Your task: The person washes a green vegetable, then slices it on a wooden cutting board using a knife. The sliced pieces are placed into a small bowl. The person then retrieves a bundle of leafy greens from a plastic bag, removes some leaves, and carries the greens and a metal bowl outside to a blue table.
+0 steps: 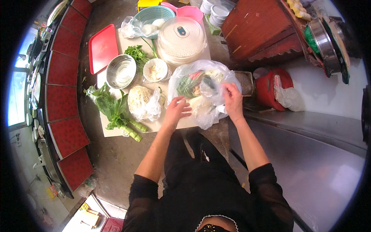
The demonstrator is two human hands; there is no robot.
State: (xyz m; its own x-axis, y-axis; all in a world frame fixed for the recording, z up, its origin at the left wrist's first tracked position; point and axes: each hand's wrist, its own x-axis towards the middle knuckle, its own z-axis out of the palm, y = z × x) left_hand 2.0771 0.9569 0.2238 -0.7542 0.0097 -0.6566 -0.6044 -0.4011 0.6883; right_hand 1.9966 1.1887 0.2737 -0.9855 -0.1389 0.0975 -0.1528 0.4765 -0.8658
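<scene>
A large translucent plastic bag (175,76) lies spread wide on the low table, holding green leafy vegetables (185,84), something red and a pale vegetable. My right hand (232,100) pinches a small clear plastic bag (214,94) with a dark item inside, above those vegetables. My left hand (177,109) hovers at the big bag's near left edge, fingers apart and slightly blurred, holding nothing. Between the hands sits a crumpled clear bag (204,113) with pale contents. Left of my left hand, thin whitish strands (139,100), perhaps sprouts or enoki, rest in plastic.
Leafy green stalks (111,107) overhang the table's near left edge. Behind are a metal strainer basket (121,71), a white bowl (155,70), green herbs (136,53), a lidded round container (181,40), a teal colander (145,13) and a red tray (103,47). A grey metal surface (295,156) stands right.
</scene>
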